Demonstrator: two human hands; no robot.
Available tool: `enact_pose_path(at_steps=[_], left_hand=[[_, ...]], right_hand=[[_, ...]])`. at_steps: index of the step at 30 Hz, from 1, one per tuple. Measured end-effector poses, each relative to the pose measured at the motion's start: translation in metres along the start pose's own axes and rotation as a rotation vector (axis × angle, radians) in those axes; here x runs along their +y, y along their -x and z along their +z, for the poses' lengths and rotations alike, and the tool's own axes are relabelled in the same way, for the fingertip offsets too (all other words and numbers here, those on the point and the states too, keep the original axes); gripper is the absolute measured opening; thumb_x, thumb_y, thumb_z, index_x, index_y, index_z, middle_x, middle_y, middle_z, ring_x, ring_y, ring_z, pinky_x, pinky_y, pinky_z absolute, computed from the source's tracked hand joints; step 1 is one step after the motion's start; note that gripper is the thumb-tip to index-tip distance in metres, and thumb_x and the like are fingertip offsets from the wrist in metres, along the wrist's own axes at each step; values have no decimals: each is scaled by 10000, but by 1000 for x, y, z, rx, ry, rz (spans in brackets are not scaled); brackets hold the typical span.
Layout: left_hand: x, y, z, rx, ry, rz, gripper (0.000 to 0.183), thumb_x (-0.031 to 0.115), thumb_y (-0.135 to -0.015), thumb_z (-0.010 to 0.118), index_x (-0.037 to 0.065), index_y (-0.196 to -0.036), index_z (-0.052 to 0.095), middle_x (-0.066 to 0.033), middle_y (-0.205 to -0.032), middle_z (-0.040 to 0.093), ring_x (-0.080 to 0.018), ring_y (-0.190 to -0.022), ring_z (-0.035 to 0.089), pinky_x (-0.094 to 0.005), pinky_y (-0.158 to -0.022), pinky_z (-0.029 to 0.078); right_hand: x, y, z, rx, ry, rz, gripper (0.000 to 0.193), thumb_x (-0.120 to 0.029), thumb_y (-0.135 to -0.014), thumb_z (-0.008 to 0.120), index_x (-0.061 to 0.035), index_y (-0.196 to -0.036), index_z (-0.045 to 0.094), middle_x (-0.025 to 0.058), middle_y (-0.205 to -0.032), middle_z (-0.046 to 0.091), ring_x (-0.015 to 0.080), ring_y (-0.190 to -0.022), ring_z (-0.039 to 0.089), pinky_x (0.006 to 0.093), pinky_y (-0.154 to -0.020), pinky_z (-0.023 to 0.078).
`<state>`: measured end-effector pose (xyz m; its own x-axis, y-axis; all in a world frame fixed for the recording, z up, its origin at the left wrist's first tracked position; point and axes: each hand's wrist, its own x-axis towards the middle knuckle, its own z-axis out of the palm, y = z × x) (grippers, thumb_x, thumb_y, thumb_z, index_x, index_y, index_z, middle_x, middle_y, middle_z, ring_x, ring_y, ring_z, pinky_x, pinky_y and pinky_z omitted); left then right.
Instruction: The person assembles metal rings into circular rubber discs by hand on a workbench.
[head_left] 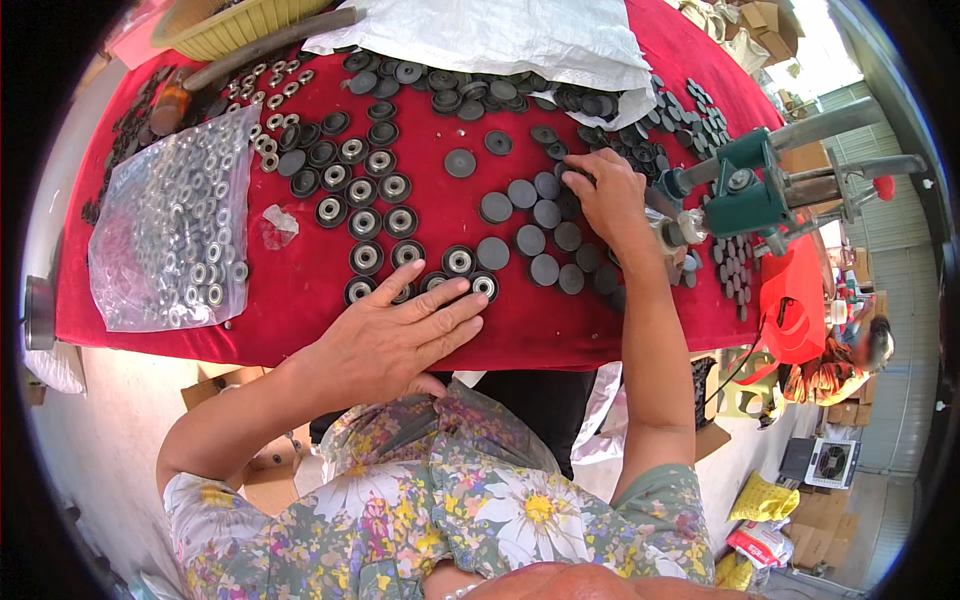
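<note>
Both hands (405,325) (608,198) among dark discs (530,240)

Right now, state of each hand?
Left hand: open, fingers spread over bearing-fitted wheels.
Right hand: fingers bent by dark discs; grip can't be told.

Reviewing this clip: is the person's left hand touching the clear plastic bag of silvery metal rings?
Apart. The head view shows bare red tablecloth between the left hand and the clear plastic bag.
</note>
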<state>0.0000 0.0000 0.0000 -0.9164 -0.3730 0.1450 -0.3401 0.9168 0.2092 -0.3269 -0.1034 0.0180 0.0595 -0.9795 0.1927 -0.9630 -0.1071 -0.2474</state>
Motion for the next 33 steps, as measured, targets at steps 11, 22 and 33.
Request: enact_pose_path(at_steps=[11, 22, 33], left_hand=[[-2, -5, 6, 63, 7, 10, 845, 547, -765, 722, 83, -1443, 529, -80, -1606, 421, -257, -1498, 370, -593, -1239, 204], [0, -1, 7, 58, 19, -4, 838, 540, -770, 720, 88, -1450, 532, -71, -1610, 422, -257, -1495, 377, -591, -1236, 210], [3, -1, 6, 68, -4, -18, 840, 517, -763, 731, 77, -1448, 525, -77, -1616, 412, -256, -1499, 370, -597, -1242, 189]], right_hand=[[3, 1, 3, 41, 70, -173, 293, -243, -900, 731, -194, -1189, 754, 28, -1170, 681, 269, -1172, 593, 470, -993, 380], [14, 21, -9, 82, -28, -96, 273, -196, -892, 721, -208, -1162, 764, 20, -1148, 692, 267, -1181, 594, 467, -1002, 383], [2, 24, -7, 62, -22, -146, 254, -177, -882, 721, -189, -1130, 776, 29, -1109, 684, 271, -1123, 603, 470, -967, 396]])
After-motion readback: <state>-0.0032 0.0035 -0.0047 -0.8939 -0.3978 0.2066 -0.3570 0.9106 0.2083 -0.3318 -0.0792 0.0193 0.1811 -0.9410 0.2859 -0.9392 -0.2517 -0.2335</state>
